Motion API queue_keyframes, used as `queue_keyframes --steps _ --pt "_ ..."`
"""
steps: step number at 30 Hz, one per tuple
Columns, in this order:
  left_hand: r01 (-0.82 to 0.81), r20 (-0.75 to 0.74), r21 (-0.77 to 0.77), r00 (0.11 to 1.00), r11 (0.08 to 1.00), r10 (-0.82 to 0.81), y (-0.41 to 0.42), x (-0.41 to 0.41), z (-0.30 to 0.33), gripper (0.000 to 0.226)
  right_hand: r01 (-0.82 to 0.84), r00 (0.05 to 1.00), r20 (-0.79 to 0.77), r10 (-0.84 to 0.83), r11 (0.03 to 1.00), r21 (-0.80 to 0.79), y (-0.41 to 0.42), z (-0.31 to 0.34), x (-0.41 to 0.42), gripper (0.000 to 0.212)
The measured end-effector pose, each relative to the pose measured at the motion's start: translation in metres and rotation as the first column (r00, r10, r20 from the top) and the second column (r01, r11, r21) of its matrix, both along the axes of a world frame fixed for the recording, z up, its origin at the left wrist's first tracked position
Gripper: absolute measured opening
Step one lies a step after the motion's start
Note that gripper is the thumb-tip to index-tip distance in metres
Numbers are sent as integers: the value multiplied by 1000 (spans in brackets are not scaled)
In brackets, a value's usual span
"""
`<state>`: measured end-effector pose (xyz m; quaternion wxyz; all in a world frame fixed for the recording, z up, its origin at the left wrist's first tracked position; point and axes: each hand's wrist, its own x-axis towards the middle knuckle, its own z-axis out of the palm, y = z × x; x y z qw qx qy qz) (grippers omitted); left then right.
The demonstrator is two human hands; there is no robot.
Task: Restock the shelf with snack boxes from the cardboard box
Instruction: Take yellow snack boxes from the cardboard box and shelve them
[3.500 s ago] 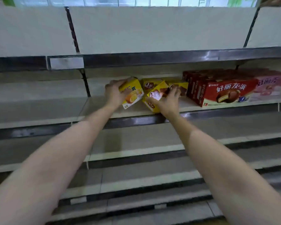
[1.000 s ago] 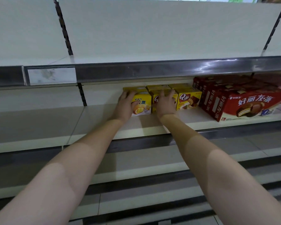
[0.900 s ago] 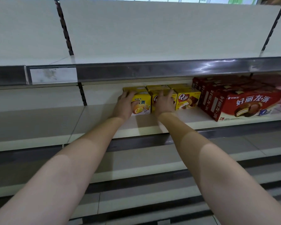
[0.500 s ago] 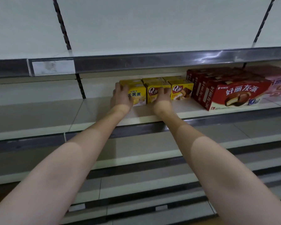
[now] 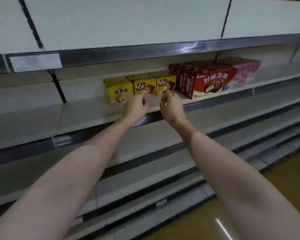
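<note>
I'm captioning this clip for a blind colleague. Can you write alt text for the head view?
Two bare hands, left and right, hover empty with loosely curled fingers in front of three small yellow snack boxes standing in a row on a shelf. Right of them sit red boxes and a pink box; the shelves below look bare.

two bare forearms reach in from the near edge, no sleeves showing up to where they leave view. the left hand (image 5: 136, 106) and right hand (image 5: 171, 106) wear no gloves, rings or watch.
</note>
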<state>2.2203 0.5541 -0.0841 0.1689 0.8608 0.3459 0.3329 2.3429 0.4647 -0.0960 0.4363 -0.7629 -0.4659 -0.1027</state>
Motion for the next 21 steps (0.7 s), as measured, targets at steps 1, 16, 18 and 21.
queue_keyframes --steps 1,16,18,21 --pt "38 -28 21 999 999 -37 -10 4 -3 13 48 998 -28 -48 999 6 -15 -4 -1 8" --pt "761 -261 -269 533 591 -805 -267 7 -156 11 606 683 -226 -694 712 -356 -315 -172 -108 11" --pt "781 -274 -341 449 523 -850 -303 -1 -177 13 647 606 -227 -762 639 -416 -354 -191 -134 13" --pt "813 -250 -412 333 411 -909 -363 -16 -199 12 701 473 -238 -848 527 -481 -416 -215 -176 8"
